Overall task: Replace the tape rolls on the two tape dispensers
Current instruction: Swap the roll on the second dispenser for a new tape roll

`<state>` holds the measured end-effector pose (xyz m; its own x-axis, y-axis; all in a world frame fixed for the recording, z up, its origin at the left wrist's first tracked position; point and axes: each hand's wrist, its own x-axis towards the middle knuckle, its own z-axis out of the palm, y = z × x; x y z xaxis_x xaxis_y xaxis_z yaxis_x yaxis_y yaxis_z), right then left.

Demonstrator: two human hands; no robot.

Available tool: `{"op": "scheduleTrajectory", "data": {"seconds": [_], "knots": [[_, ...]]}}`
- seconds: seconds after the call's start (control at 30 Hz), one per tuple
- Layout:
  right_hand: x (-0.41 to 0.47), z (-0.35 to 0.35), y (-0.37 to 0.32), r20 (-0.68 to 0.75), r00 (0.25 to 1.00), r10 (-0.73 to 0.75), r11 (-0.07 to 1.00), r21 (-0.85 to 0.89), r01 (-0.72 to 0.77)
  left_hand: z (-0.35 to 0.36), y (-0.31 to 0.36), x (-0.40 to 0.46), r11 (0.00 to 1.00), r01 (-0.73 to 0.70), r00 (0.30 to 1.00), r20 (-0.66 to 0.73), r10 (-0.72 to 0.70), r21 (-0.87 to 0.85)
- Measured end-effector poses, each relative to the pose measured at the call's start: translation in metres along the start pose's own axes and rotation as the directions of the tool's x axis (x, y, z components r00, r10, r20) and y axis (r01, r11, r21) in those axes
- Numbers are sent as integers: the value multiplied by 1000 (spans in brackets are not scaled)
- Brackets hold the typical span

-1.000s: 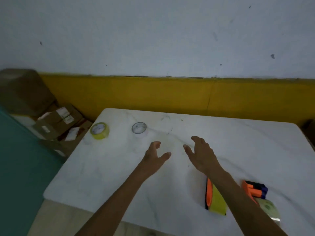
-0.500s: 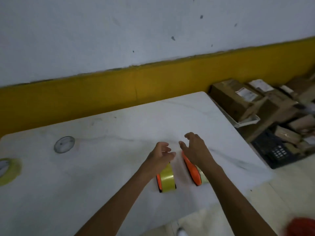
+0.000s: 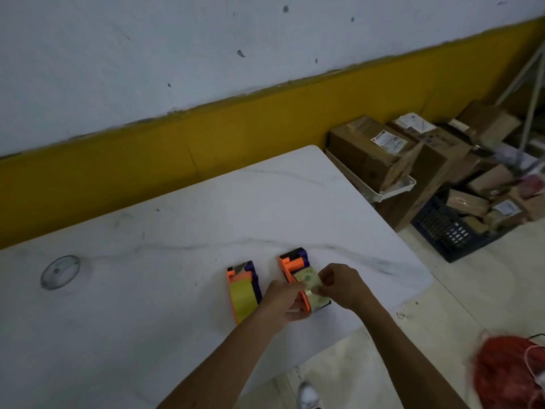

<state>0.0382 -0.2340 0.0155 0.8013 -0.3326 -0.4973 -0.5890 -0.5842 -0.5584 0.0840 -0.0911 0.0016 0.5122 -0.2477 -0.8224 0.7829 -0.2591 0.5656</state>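
Both bare forearms reach in from the lower edge and converge over the near right part of the white marble-look tabletop [image 3: 206,219]. Left hand [image 3: 284,299] lies low, knuckles up, fingers curled round the near orange side of the right-hand orange-and-purple tape dispenser [image 3: 298,268], clamped on its frame. Right hand [image 3: 342,286] comes from the other side, wrist bent, thumb and forefinger pinched together on the pale clear tape roll [image 3: 309,283] that sits in that dispenser; other fingers folded in. Whether the roll is seated on its hub or lifted a little, cannot tell, the hands cover it.

Just left of that, apart from both hands, the second orange-and-purple tape dispenser [image 3: 243,290] lies flat on the table, loaded with a yellow tape roll [image 3: 242,302]. The two dispensers lie side by side, heads pointing away toward the wall.

Far left on the table, well apart from the rest, a loose clear tape roll with grey core [image 3: 60,272] lies flat.

Off the table's right edge: stacked brown cardboard boxes with labels [image 3: 380,149], a black plastic crate [image 3: 448,231] on the floor, a red mesh bundle [image 3: 510,373] at bottom right. White wall with yellow lower band [image 3: 177,152] behind.
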Motion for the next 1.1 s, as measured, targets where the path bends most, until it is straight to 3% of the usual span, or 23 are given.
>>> {"op": "scheduleTrajectory", "data": {"seconds": [0.17,0.37,0.57,0.73,0.8,0.87,0.93,1.03,1.1], "knots": [[16,-11,13,110,992,66,995,64,-73,-3,-2,2,999,7,1000,-13,-6,49],[29,-22,16,194,981,29,989,137,-56,2,13,5,997,-7,997,-80,14,79],[37,-50,16,188,981,-50,985,174,17,3,26,2,999,-37,990,-137,32,-31],[41,-85,9,75,994,-82,984,162,69,9,14,2,999,-16,991,-134,10,-48],[40,-96,-7,58,989,-133,971,206,119,8,6,-6,1000,13,994,-111,-14,-14],[39,-101,-34,66,976,-208,948,259,184,0,3,-11,992,17,993,-116,-1,129],[38,-95,-69,89,952,-291,923,288,256,-18,9,-15,985,-92,977,-177,118,148],[36,-62,-123,118,902,-416,878,311,364,-56,31,-24,919,-372,913,-227,338,-127],[33,-28,-156,73,880,-470,839,348,419,-88,47,-39,852,-455,885,-237,401,-258]]}}
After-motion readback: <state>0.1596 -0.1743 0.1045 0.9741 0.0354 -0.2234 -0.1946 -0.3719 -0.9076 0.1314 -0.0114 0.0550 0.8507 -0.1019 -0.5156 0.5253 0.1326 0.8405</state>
